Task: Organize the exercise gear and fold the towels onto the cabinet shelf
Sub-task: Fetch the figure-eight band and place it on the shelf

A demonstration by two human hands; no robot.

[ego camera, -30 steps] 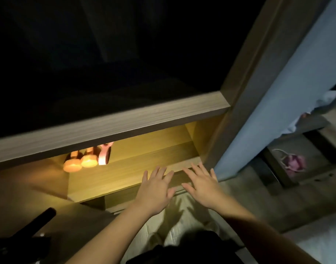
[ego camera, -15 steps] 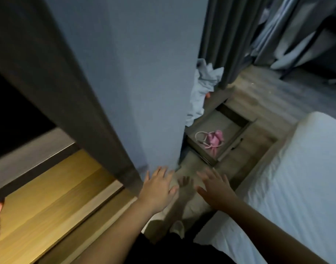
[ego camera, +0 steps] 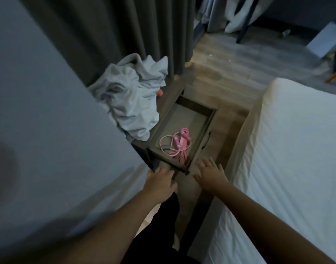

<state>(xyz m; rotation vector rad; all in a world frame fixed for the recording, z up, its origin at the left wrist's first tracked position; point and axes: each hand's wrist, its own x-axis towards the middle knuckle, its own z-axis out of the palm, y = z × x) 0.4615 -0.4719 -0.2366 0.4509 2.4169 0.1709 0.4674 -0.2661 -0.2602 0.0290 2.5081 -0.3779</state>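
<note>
Pink skipping rope w/ pink handles [ego camera: 175, 144] lies coiled in the near end of the open grey wooden drawer [ego camera: 184, 113], centre of frame. It sits just up-frame of both hands. Handles' long axis runs roughly toward/away from the hands, tilted a bit to upper right. Left hand [ego camera: 160, 180] and right hand [ego camera: 211, 173] are at the drawer's near edge, palms down, fingers spread, nothing held. Both look about equally near; the rope's loose end points toward the right hand, so that one prob. has the easier reach. Crumpled pale-blue towel [ego camera: 132, 98] is heaped on the grey bedside surface [ego camera: 169, 92], upper left of the drawer, not yet folded. White bed [ego camera: 296, 140] fills the right side.

Vs 0.5 s ago: view has swung right, lit cabinet shelf gone from lower left, drawer now central and hands much closer to it. Hands same spread, empty pose.
</note>
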